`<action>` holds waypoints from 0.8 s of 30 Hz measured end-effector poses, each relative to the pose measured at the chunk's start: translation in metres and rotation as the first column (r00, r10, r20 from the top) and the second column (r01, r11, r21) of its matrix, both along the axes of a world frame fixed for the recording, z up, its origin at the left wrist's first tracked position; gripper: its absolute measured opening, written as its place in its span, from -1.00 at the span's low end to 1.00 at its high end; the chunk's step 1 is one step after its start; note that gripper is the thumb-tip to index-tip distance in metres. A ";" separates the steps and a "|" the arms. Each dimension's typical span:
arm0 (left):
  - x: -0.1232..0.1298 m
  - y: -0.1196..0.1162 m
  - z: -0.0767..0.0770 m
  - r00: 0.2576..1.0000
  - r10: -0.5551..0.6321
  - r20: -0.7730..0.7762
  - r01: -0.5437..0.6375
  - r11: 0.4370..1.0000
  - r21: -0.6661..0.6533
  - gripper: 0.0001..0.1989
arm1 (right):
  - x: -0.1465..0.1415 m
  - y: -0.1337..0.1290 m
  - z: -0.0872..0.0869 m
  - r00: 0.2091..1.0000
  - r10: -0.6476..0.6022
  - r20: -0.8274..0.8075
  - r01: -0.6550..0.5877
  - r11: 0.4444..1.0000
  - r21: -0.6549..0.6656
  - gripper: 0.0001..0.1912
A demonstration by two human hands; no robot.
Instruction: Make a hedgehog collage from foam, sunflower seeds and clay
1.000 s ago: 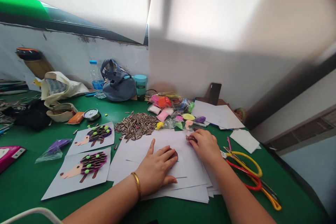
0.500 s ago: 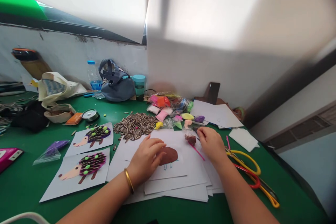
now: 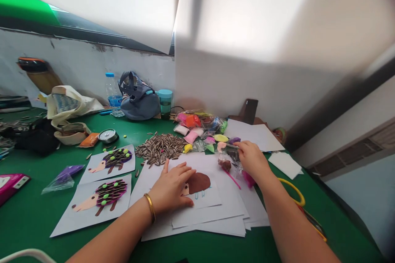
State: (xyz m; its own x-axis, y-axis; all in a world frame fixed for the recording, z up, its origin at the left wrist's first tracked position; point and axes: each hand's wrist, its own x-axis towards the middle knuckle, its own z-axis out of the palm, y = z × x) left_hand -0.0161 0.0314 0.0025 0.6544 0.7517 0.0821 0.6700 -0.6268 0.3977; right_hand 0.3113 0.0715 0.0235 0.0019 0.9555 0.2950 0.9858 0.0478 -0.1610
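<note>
My left hand, a gold bangle at its wrist, lies with spread fingers on a small white sheet. Beside its fingertips is a flat brown clay oval, with a pale face part half covered by the hand. Blue outlined legs are drawn below the oval. To the right, my right hand pinches the end of a slim greyish stick, its kind unclear. Nearby lie a brown clay lump on wrap, a pink stick and a magenta packet under the hand.
Sunflower seeds are heaped behind the paper stack. Two finished hedgehog pictures lie at left. Bagged coloured clay sits at the back, yellow-handled scissors at right. A bag, bottle and cup stand by the wall.
My right hand has moved slightly right and up and now grips the slim stick. My left hand has spread its fingers and drawn back, uncovering part of the pale face.
</note>
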 end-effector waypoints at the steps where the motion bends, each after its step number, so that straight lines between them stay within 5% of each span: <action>1: 0.001 -0.001 0.000 1.000 0.003 0.004 -0.003 1.000 0.014 -0.13 | 0.000 0.005 0.001 1.000 0.015 0.022 -0.015 1.000 -0.019 -0.61; 7: 0.002 -0.002 -0.001 0.999 -0.002 0.035 0.000 0.998 0.058 -0.14 | -0.016 0.037 -0.002 0.983 0.162 0.089 -0.151 0.982 -0.117 -0.58; 14: 0.001 0.002 0.001 0.986 0.022 0.168 -0.045 0.990 0.130 -0.31 | -0.023 0.052 0.000 0.984 0.145 0.105 -0.133 0.985 -0.109 -0.83; 21: 0.002 0.003 0.006 0.863 0.189 0.469 -0.237 0.971 0.044 -0.80 | -0.026 0.013 0.022 0.997 0.037 -0.072 -0.036 0.999 0.019 -0.72; 24: 0.007 -0.003 0.013 0.760 0.264 0.594 -0.216 0.964 -0.153 -0.82 | -0.052 -0.022 0.023 0.860 0.223 -0.459 -0.217 0.974 0.067 -0.60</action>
State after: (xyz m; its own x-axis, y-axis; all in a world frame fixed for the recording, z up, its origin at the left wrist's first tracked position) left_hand -0.0094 0.0285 0.0151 0.2846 0.8969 0.3384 0.4004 -0.4319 0.8081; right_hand 0.2596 0.0497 0.0465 -0.0693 0.9434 0.3242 0.7627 0.2596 -0.5923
